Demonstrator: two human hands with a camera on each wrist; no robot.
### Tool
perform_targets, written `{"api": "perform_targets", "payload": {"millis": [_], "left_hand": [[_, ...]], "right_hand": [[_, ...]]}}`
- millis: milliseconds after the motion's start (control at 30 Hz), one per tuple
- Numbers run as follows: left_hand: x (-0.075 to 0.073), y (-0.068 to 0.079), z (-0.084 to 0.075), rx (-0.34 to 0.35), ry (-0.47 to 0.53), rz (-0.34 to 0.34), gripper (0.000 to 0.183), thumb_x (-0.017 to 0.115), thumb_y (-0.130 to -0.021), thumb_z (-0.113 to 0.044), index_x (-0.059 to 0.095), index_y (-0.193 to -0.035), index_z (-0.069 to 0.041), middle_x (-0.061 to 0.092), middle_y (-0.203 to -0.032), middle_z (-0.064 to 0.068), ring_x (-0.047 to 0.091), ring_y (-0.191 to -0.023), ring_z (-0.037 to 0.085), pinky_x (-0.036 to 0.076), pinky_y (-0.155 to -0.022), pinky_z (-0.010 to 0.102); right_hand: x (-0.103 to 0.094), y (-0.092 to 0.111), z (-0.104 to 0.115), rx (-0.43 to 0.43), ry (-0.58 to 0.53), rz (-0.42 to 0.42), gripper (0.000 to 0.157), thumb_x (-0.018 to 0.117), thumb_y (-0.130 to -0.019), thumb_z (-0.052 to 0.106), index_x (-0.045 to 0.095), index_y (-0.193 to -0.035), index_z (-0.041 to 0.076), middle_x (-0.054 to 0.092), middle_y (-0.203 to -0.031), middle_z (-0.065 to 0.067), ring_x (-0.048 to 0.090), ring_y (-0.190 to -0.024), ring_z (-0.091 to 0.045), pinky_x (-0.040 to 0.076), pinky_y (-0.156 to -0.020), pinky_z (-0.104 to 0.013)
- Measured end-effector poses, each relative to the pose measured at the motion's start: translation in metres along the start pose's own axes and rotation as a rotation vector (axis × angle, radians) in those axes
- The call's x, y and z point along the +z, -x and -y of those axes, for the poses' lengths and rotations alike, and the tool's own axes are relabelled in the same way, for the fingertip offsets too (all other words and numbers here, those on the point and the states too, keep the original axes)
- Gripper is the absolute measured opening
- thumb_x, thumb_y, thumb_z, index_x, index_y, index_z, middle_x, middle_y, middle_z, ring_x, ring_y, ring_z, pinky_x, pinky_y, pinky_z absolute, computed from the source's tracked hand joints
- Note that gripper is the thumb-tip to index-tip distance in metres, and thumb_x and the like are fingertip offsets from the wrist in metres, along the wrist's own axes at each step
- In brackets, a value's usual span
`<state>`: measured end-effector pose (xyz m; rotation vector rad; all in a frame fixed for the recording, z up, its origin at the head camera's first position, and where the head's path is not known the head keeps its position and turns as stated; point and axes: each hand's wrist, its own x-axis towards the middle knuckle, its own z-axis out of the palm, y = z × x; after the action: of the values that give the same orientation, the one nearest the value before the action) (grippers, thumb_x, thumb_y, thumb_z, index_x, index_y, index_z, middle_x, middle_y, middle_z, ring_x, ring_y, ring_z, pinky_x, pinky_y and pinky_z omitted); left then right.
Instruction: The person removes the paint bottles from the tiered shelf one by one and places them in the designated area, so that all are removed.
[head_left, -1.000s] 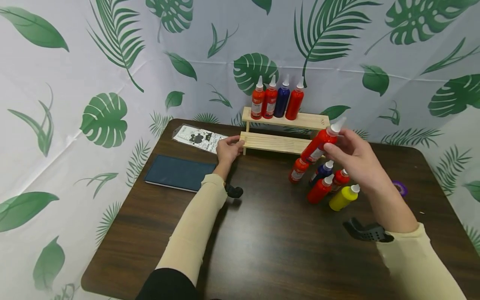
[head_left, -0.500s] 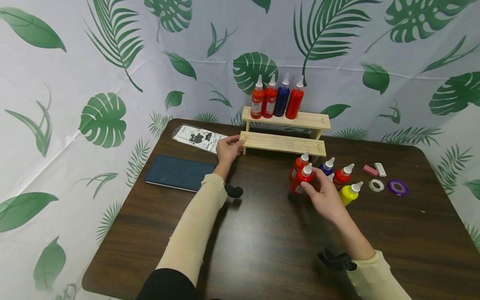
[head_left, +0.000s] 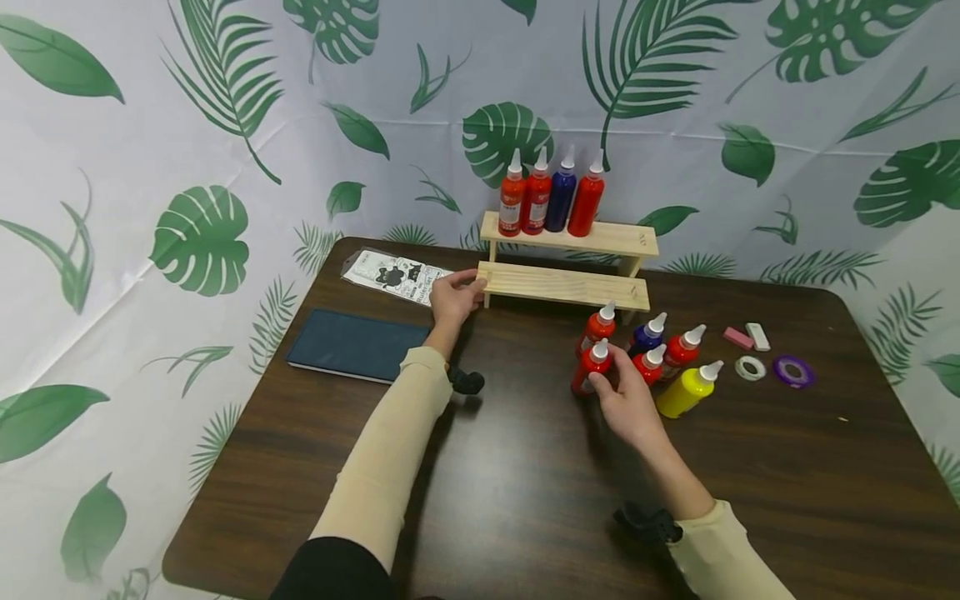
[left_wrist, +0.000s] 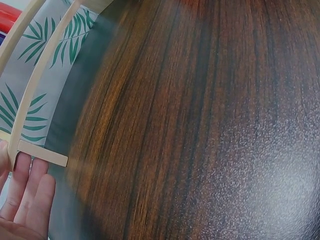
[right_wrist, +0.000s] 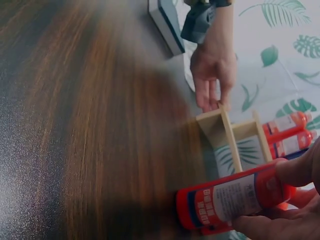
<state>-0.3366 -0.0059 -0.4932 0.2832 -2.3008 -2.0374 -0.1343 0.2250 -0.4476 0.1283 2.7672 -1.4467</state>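
On rack point(head_left: 562, 285), four bottles point(head_left: 561, 202); nearby, five others point(head_left: 649, 365); right hand point(head_left: 626, 405) fingers gripping one red bottle point(head_left: 587, 377); left hand point(head_left: 453, 302) pinches rack.

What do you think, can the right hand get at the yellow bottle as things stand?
Probably not: the right hand holds a red bottle. Once emptied, it likely could; the yellow bottle is close by, unobstructed.

The head view looked forward and down from above on the left hand point(head_left: 455, 300), the right hand point(head_left: 627, 404) and the dark wood-grain table point(head_left: 480, 483). Both wrist views, close in and rolled sideways, shared the left hand and pale two-tier wooden shelf point(head_left: 562, 285).
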Motion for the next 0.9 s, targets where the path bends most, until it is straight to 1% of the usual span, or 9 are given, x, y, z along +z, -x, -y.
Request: {"api": "perform_targets", "payload": {"millis": [133, 300, 400, 533, 600, 733, 833, 900], "left_hand": [[0.000, 0.000, 0.000, -0.006, -0.003, 0.004, 0.024, 0.076, -0.082, -0.016, 0.074, -0.105, -0.009, 0.072, -0.085, 0.014, 0.071, -0.068, 0.020, 0.058, -0.060, 0.032], [-0.001, 0.001, -0.001, 0.000, -0.001, 0.014, 0.025, 0.076, -0.083, -0.016, 0.074, -0.106, -0.008, 0.072, -0.087, 0.016, 0.072, -0.072, 0.024, 0.058, -0.060, 0.033], [-0.001, 0.001, -0.002, 0.003, 0.004, 0.015, 0.025, 0.076, -0.083, -0.016, 0.073, -0.106, -0.008, 0.072, -0.087, 0.017, 0.072, -0.072, 0.026, 0.058, -0.061, 0.035], [-0.001, 0.001, -0.001, -0.001, 0.009, 0.017, 0.024, 0.076, -0.083, -0.016, 0.074, -0.106, -0.008, 0.072, -0.087, 0.017, 0.072, -0.071, 0.024, 0.058, -0.061, 0.034], [-0.001, 0.000, -0.001, -0.005, 0.007, 0.020, 0.024, 0.076, -0.083, -0.016, 0.074, -0.106, -0.008, 0.072, -0.086, 0.016, 0.072, -0.070, 0.022, 0.058, -0.059, 0.032], [0.000, -0.001, 0.000, -0.005, 0.004, 0.022, 0.025, 0.076, -0.083, -0.017, 0.074, -0.106, -0.008, 0.072, -0.086, 0.015, 0.072, -0.070, 0.021, 0.058, -0.059, 0.032], [0.000, -0.001, -0.001, -0.002, 0.008, 0.014, 0.025, 0.076, -0.083, -0.016, 0.074, -0.106, -0.008, 0.072, -0.086, 0.015, 0.072, -0.070, 0.022, 0.058, -0.061, 0.034], [0.000, -0.001, 0.000, -0.004, 0.014, 0.010, 0.024, 0.076, -0.082, -0.016, 0.074, -0.105, -0.008, 0.072, -0.086, 0.015, 0.072, -0.070, 0.023, 0.059, -0.063, 0.036]], "right_hand": [[0.001, 0.000, 0.000, 0.035, 0.000, -0.002, 0.051, 0.050, -0.099, 0.013, 0.031, -0.145, 0.002, 0.037, -0.147, -0.022, 0.035, -0.135, -0.039, 0.024, -0.110, -0.058], [-0.002, 0.001, 0.004, 0.057, 0.007, 0.015, 0.056, 0.047, -0.101, 0.017, 0.024, -0.149, 0.003, 0.031, -0.151, -0.022, 0.030, -0.138, -0.040, 0.023, -0.111, -0.058], [-0.006, 0.002, 0.008, 0.039, 0.007, 0.023, 0.058, 0.047, -0.101, 0.019, 0.022, -0.150, 0.002, 0.029, -0.152, -0.022, 0.029, -0.139, -0.040, 0.025, -0.111, -0.056], [-0.014, 0.006, 0.019, -0.033, -0.040, 0.020, 0.061, 0.052, -0.099, 0.019, 0.022, -0.150, 0.001, 0.031, -0.150, -0.025, 0.032, -0.137, -0.040, 0.030, -0.109, -0.053], [-0.021, 0.007, 0.027, -0.067, -0.058, 0.020, 0.063, 0.055, -0.098, 0.021, 0.024, -0.149, 0.002, 0.033, -0.149, -0.025, 0.034, -0.136, -0.039, 0.032, -0.108, -0.052], [-0.042, 0.006, 0.051, -0.124, -0.027, 0.012, 0.065, 0.058, -0.097, 0.026, 0.027, -0.149, 0.004, 0.036, -0.148, -0.023, 0.036, -0.136, -0.039, 0.033, -0.106, -0.053], [-0.059, -0.002, 0.071, -0.167, 0.022, -0.007, 0.064, 0.058, -0.097, 0.028, 0.028, -0.149, 0.004, 0.037, -0.148, -0.021, 0.036, -0.136, -0.038, 0.033, -0.106, -0.054], [-0.070, -0.013, 0.083, -0.174, 0.054, -0.007, 0.065, 0.056, -0.097, 0.032, 0.028, -0.149, 0.006, 0.037, -0.149, -0.020, 0.036, -0.136, -0.037, 0.033, -0.106, -0.054]]}}
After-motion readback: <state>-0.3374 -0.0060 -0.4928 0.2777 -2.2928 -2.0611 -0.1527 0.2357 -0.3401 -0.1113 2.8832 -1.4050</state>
